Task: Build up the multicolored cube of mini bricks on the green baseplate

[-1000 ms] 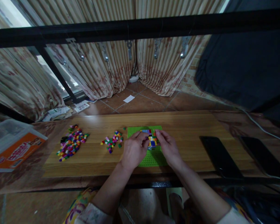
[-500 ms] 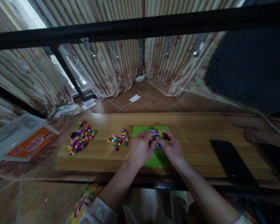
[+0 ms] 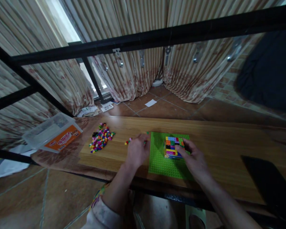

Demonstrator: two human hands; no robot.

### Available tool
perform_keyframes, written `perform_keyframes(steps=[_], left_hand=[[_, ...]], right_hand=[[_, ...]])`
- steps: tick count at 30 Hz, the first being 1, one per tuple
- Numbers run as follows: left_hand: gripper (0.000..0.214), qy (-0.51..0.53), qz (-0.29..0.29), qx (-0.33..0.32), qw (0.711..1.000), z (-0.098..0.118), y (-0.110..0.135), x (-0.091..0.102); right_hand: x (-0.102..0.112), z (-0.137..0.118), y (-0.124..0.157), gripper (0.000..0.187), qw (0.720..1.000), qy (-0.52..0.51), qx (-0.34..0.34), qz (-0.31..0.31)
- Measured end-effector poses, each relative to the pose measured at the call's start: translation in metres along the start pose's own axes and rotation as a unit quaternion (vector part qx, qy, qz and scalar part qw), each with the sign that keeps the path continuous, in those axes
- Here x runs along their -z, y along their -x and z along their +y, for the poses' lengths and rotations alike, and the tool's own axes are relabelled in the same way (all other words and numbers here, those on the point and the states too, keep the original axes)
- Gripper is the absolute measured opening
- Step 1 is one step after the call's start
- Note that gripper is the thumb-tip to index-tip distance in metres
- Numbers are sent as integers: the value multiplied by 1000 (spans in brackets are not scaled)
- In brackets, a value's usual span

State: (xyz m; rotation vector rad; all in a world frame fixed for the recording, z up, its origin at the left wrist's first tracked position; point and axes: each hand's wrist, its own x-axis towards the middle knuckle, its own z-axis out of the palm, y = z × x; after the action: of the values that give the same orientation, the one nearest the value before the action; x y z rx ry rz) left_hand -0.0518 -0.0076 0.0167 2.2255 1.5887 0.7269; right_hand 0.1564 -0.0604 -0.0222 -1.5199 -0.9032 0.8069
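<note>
A green baseplate (image 3: 160, 159) lies on the wooden board, with a many-coloured block of small bricks (image 3: 172, 147) standing on it. My right hand (image 3: 193, 157) rests at the block's right side, fingers touching its edge. My left hand (image 3: 137, 151) is to the left of the plate, fingers curled down over a small scatter of loose bricks (image 3: 128, 141); what they pinch is hidden. A larger heap of mixed bricks (image 3: 100, 139) lies further left.
A clear plastic box with an orange label (image 3: 53, 133) sits at the table's left end. A dark flat phone (image 3: 264, 181) lies at the right. A black metal frame (image 3: 143, 41) crosses overhead, with curtains and tiled floor behind.
My left hand left the brick block and moved left to the small scatter of loose bricks. My right hand stayed at the block. The view swung to the left.
</note>
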Motion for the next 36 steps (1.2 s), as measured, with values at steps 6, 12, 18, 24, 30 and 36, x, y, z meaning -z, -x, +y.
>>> perform_keyframes(steps=[6,12,18,24,30,36], left_hand=[[16,-123,-42,86,988,-45,-18,14],[21,-136,-53,45,988,-40,-29,-4],[30,-118,0,-36,992,-30,-40,-26],[24,-174,-36,-32,984,-22,-54,-43],[25,-175,-63,-44,982,-25,-58,-46],[25,-139,-40,-19,989,-9,-45,-39]], right_hand=[[7,2,-1,61,999,-25,-19,-14],[9,-5,-5,48,999,-37,-16,26],[10,-12,-3,44,997,-53,-25,50],[11,-13,-2,44,996,-67,-30,55],[14,-14,-2,45,995,-78,-37,54],[13,-18,-5,46,994,-83,-36,64]])
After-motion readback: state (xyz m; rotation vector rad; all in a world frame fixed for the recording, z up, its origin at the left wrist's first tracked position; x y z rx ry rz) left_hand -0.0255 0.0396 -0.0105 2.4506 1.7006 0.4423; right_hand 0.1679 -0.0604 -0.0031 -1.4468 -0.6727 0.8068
